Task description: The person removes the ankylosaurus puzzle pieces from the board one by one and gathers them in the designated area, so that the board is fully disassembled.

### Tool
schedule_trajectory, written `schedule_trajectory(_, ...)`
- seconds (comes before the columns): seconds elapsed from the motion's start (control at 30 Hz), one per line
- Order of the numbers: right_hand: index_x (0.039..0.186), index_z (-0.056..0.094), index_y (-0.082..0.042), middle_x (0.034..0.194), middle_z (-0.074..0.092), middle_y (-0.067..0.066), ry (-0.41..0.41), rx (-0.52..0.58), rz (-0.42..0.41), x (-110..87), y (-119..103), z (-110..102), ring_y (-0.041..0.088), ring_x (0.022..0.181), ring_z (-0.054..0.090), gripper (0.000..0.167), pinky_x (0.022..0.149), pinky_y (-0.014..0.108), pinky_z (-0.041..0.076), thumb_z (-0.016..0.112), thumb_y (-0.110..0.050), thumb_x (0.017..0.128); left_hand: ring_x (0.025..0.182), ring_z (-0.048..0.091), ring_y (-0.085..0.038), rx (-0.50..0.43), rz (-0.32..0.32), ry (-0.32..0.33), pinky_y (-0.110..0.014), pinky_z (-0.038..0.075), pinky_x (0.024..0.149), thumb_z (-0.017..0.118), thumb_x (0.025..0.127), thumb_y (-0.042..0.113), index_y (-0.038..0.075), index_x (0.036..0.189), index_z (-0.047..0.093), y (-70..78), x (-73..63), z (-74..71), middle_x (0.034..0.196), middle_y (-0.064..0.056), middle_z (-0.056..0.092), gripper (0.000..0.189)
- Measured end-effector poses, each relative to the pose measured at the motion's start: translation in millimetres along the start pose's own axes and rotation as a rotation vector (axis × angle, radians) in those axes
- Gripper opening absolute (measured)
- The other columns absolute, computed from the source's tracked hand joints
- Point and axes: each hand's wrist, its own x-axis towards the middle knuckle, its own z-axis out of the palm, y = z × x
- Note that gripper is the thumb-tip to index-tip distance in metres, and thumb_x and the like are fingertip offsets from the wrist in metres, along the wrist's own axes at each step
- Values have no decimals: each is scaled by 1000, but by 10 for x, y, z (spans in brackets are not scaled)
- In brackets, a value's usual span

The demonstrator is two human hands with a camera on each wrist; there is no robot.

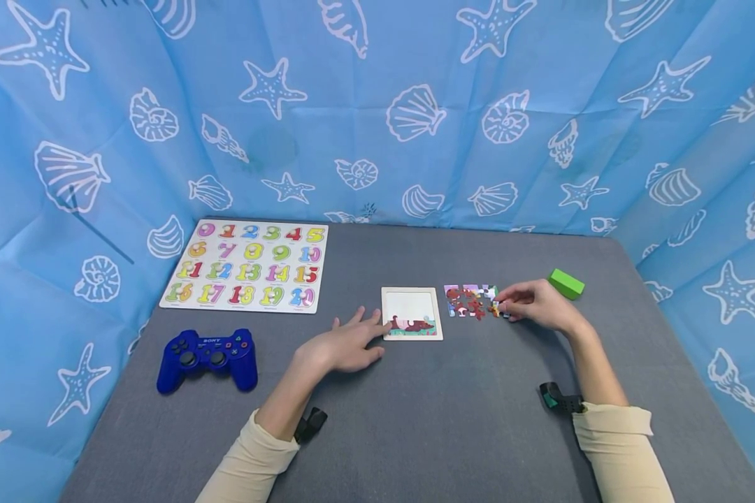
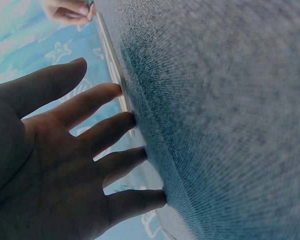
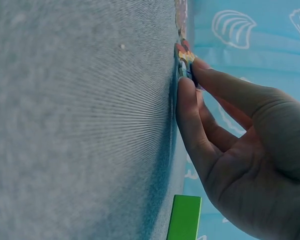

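Observation:
A small square wooden puzzle tray [image 1: 410, 302] lies mid-table, its bottom row filled with brown, pink and teal pieces. My left hand [image 1: 342, 347] has its fingers spread, palm toward the table, with the index fingertip [image 2: 112, 90] at the tray's left edge. Right of the tray, several loose jigsaw pieces [image 1: 462, 297] lie close together in a patch. At the right end of this patch my right hand [image 1: 541, 307] pinches a small multicoloured jigsaw piece [image 3: 186, 57] between thumb and fingers, low over the table.
A white number puzzle board [image 1: 245, 266] lies at the back left, with a blue game controller [image 1: 207, 358] in front of it. Beyond my right hand is a green block [image 1: 566, 283]. A blue curtain [image 1: 377, 140] with shell prints borders the grey table [image 1: 440, 426].

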Motion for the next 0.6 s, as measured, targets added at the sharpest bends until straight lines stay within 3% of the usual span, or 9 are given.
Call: schedule_trajectory(0.6, 121, 77, 7, 104, 77, 22, -14, -39, 57, -16, -32, 23, 6, 82, 74, 24, 74, 27, 66, 75, -7, 101, 173, 3, -36, 6, 5, 5, -72, 7, 135, 53, 115, 29, 23, 170, 40, -7, -3, 6, 183, -12, 19, 57)
